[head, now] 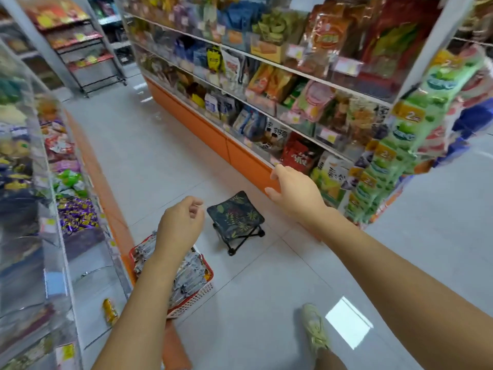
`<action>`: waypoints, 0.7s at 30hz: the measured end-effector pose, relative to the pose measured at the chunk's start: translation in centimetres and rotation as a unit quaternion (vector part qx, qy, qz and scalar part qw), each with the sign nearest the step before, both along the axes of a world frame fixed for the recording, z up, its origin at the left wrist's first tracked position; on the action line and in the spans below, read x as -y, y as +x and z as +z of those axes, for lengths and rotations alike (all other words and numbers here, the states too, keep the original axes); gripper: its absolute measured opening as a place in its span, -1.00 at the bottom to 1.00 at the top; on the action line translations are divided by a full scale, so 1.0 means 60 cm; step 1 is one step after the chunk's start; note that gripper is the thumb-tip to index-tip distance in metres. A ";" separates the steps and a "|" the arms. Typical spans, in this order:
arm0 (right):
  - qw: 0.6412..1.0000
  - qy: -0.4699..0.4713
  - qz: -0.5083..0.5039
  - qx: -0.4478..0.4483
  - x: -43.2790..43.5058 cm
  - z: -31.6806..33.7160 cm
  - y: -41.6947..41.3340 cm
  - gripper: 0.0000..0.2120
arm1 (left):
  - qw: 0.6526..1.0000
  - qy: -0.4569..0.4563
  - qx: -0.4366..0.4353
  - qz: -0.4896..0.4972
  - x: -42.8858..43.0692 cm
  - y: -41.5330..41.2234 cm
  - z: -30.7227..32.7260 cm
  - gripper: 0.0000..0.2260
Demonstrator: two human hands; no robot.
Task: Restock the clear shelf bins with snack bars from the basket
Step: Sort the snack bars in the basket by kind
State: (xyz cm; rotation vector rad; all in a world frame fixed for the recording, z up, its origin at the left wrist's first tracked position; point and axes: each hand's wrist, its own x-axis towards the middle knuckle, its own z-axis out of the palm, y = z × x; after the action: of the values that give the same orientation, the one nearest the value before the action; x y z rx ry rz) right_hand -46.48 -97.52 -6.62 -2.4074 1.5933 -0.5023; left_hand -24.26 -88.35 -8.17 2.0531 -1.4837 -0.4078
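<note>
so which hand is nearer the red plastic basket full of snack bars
Left. The left hand hangs above the red plastic basket, forearm crossing it; the right hand is farther right, beyond the leaf-print folding stool, by the orange shelf base.

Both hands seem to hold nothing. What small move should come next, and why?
Probably lower the left hand into the red-rimmed plastic basket and grip some silver-wrapped snack bars. That hand hovers right above them, loosely curled and empty, and the clear plastic shelf bin beside the basket looks nearly empty.
</note>
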 end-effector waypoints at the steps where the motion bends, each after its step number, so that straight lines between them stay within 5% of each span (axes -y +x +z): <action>1: 1.000 -0.008 0.019 0.003 0.029 -0.001 0.005 -0.70 | 1.000 -0.003 0.001 0.012 0.018 -0.004 -0.001 -0.82; 12: 0.983 0.006 0.179 -0.047 0.299 -0.033 0.014 -0.73 | 0.985 0.009 -0.019 0.168 0.172 -0.034 -0.034 -0.84; 21: 0.949 0.055 0.307 -0.040 0.409 -0.055 0.191 -0.68 | 0.947 0.008 -0.015 0.320 0.202 0.056 -0.054 -0.86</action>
State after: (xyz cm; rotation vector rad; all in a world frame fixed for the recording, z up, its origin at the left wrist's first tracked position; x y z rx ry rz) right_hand -35.00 -122.08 -9.93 -2.6685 0.7821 -0.1905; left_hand -20.92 -100.47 -11.43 2.3759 -0.7217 -0.1823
